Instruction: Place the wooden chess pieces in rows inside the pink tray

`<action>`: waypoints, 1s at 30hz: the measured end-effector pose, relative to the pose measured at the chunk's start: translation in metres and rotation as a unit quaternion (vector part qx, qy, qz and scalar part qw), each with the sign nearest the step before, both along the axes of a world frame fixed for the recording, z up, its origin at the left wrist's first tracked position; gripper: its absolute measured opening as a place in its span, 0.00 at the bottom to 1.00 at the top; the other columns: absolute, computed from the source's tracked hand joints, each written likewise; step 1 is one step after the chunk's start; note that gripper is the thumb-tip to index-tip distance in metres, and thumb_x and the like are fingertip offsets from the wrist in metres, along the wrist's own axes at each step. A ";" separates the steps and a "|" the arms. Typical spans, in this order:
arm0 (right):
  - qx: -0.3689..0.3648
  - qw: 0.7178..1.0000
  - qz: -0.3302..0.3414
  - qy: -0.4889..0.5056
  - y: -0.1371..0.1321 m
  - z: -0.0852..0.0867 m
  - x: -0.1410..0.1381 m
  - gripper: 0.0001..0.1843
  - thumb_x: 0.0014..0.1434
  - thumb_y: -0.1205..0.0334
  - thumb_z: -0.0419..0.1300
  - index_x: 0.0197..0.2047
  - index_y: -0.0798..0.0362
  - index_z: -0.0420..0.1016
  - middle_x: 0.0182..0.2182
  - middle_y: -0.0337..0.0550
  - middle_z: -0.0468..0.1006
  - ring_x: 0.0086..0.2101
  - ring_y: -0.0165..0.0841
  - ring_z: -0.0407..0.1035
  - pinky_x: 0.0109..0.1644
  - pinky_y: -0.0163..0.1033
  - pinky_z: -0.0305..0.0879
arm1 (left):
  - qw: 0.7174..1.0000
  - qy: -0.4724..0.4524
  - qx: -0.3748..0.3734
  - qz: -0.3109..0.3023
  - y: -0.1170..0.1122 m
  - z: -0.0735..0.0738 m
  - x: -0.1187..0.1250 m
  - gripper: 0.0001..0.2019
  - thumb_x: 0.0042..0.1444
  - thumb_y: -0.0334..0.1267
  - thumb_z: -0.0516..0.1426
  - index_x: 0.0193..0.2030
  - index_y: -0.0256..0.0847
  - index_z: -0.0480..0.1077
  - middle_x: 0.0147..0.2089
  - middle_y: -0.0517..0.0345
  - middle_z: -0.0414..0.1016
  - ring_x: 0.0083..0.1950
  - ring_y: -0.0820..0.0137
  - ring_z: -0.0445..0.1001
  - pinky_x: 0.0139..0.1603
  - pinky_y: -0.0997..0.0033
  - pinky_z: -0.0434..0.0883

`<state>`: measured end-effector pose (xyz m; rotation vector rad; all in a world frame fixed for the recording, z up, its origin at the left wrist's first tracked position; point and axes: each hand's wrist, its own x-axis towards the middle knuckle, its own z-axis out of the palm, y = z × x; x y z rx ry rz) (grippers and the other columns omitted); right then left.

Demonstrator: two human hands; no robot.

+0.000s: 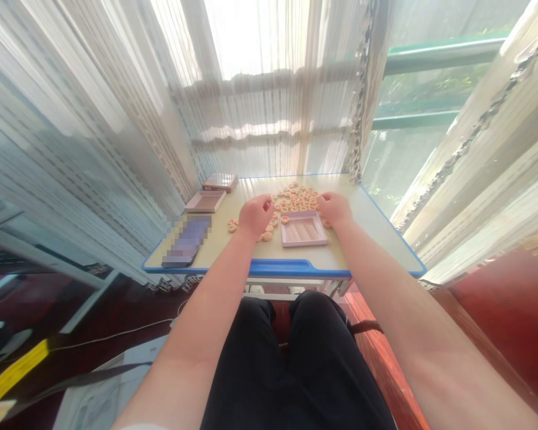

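My left hand (254,215) rests on the small table (376,239), fingers curled over round wooden game pieces (296,197) that lie scattered at the table's middle. My right hand (335,208) lies to the right of the same pile, fingers bent down onto the pieces; what either hand holds is hidden. Between the hands stands a shallow pink tray (303,229) with one piece (285,219) in its left corner. A few more pieces (232,226) lie left of my left hand.
A second pink tray (205,201) and a dark box (219,181) sit at the table's back left. A blurred flat phone-like thing (187,240) lies at the front left. Sheer curtains (269,89) close round the table. My legs are under the front edge.
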<state>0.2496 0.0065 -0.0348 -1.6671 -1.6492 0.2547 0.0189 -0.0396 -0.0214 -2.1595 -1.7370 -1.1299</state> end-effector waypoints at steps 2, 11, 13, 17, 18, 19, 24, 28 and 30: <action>0.006 1.000 -0.020 0.012 0.000 0.001 0.002 0.18 0.56 0.59 0.50 0.38 0.53 0.81 0.33 0.46 0.81 0.38 0.37 0.72 0.44 0.38 0.65 | 1.000 0.002 -0.002 0.000 -0.001 0.001 0.002 0.10 0.58 0.37 0.51 0.32 0.40 0.73 0.30 0.55 0.75 0.33 0.68 0.71 0.37 0.69 0.65; -0.017 0.999 -0.024 0.027 0.003 0.001 0.002 0.17 0.53 0.64 0.51 0.40 0.51 0.81 0.36 0.45 0.81 0.42 0.37 0.70 0.49 0.40 0.64 | 0.998 -0.006 -0.061 0.001 -0.001 0.001 0.000 0.10 0.58 0.39 0.52 0.36 0.41 0.74 0.34 0.55 0.77 0.35 0.68 0.73 0.39 0.70 0.67; -0.015 0.999 -0.034 0.024 0.002 0.001 0.003 0.17 0.52 0.65 0.52 0.40 0.51 0.81 0.37 0.46 0.80 0.43 0.38 0.70 0.49 0.42 0.64 | 0.997 0.000 -0.079 -0.003 0.001 -0.001 0.000 0.10 0.58 0.40 0.52 0.36 0.42 0.74 0.34 0.55 0.77 0.35 0.67 0.73 0.40 0.69 0.67; -0.031 0.996 -0.083 0.013 0.001 0.002 0.006 0.19 0.49 0.66 0.54 0.41 0.51 0.81 0.40 0.49 0.80 0.48 0.43 0.68 0.51 0.46 0.63 | 0.995 0.035 -0.096 0.019 0.003 -0.003 -0.002 0.11 0.58 0.41 0.52 0.36 0.42 0.75 0.38 0.52 0.78 0.43 0.62 0.72 0.46 0.65 0.67; -0.043 0.995 -0.091 0.012 0.001 0.002 0.007 0.19 0.48 0.66 0.54 0.42 0.51 0.81 0.40 0.49 0.80 0.48 0.43 0.68 0.50 0.46 0.64 | 0.993 0.047 -0.101 0.036 0.004 -0.004 -0.002 0.11 0.57 0.41 0.53 0.36 0.42 0.75 0.40 0.50 0.78 0.46 0.60 0.71 0.49 0.63 0.67; -0.053 0.994 -0.094 0.012 0.002 0.001 0.008 0.20 0.47 0.67 0.55 0.42 0.51 0.81 0.40 0.50 0.80 0.47 0.43 0.69 0.49 0.45 0.64 | 0.991 0.055 -0.108 0.056 0.005 -0.005 -0.003 0.11 0.56 0.41 0.53 0.37 0.42 0.76 0.43 0.49 0.77 0.49 0.57 0.70 0.50 0.61 0.66; -0.054 0.995 -0.077 0.034 0.002 0.002 0.008 0.21 0.46 0.70 0.54 0.41 0.54 0.82 0.37 0.49 0.81 0.42 0.39 0.73 0.47 0.41 0.66 | 0.976 0.014 -0.177 0.125 0.012 -0.011 -0.009 0.19 0.57 0.47 0.51 0.50 0.42 0.73 0.54 0.44 0.73 0.56 0.53 0.68 0.56 0.55 0.63; -0.042 0.995 -0.078 0.039 0.001 0.002 0.009 0.20 0.46 0.69 0.53 0.40 0.54 0.81 0.38 0.51 0.80 0.45 0.42 0.72 0.49 0.43 0.65 | 0.966 -0.126 -0.193 0.120 0.018 -0.010 -0.014 0.20 0.59 0.44 0.48 0.54 0.39 0.69 0.56 0.44 0.73 0.57 0.57 0.70 0.55 0.60 0.65; -0.024 0.995 -0.090 0.031 0.003 0.000 0.011 0.19 0.48 0.67 0.53 0.41 0.54 0.81 0.42 0.53 0.79 0.48 0.44 0.69 0.53 0.45 0.64 | 0.961 -0.193 -0.165 0.114 0.018 -0.007 -0.017 0.20 0.60 0.38 0.46 0.56 0.39 0.67 0.58 0.47 0.72 0.58 0.62 0.69 0.57 0.64 0.64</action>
